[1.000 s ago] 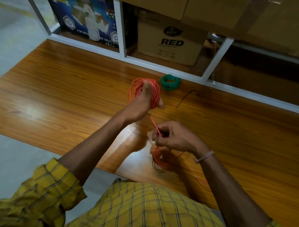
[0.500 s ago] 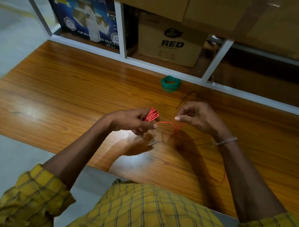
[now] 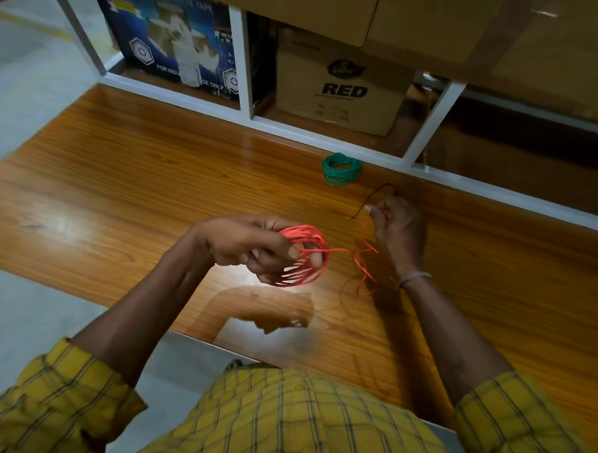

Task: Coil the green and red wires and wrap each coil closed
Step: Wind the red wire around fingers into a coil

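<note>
Left hand [image 3: 252,248] gripping red coil [image 3: 303,254], right hand [image 3: 395,227] pinching its loose end (blurred)

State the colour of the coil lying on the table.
Green coil, clearest in the head view.

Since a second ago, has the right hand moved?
Yes. The right hand, holding the loose red wire, has moved away from the person toward the green coil at the table's back edge.
</note>
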`<state>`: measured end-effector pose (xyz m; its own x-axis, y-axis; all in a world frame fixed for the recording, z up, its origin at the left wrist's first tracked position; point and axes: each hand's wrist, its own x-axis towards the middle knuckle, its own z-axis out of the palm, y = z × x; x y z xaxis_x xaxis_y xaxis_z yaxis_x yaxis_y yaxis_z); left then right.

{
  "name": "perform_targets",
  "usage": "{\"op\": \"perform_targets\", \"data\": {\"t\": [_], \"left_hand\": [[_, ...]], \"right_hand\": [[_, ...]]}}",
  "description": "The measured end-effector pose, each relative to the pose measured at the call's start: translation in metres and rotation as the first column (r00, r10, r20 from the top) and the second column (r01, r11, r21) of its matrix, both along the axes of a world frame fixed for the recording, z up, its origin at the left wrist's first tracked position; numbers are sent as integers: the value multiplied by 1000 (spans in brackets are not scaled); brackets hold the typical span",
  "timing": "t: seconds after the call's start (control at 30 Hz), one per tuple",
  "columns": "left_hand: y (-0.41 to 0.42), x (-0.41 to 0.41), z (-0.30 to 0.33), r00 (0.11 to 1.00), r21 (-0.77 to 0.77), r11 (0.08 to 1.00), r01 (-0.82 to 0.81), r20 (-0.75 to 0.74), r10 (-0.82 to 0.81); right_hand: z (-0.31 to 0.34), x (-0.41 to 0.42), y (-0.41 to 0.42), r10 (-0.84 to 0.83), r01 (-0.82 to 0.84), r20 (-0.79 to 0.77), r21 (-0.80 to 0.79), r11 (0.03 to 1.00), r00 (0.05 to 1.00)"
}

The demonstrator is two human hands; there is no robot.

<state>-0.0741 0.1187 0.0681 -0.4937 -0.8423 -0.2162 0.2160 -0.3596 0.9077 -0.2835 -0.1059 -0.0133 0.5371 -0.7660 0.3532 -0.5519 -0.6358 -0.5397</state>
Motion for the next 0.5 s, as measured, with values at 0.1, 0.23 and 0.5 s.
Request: {"op": "perform_targets", "data": {"t": [0.1,0.23,0.5], "left_hand": [[3,4,3,971,-18,999,-42,-236,37],[4,8,8,942,-20,995,-97,-326,86],[-11,-2,-6,962,29,964,-265,84,261]], "right_hand": [[-12,-4,6,25,-33,-58,-136,990,998],[-25,-12,12,17,-45,-156,-179,983,988],[-20,-5,8,235,-227,-33,162,960,971]]}}
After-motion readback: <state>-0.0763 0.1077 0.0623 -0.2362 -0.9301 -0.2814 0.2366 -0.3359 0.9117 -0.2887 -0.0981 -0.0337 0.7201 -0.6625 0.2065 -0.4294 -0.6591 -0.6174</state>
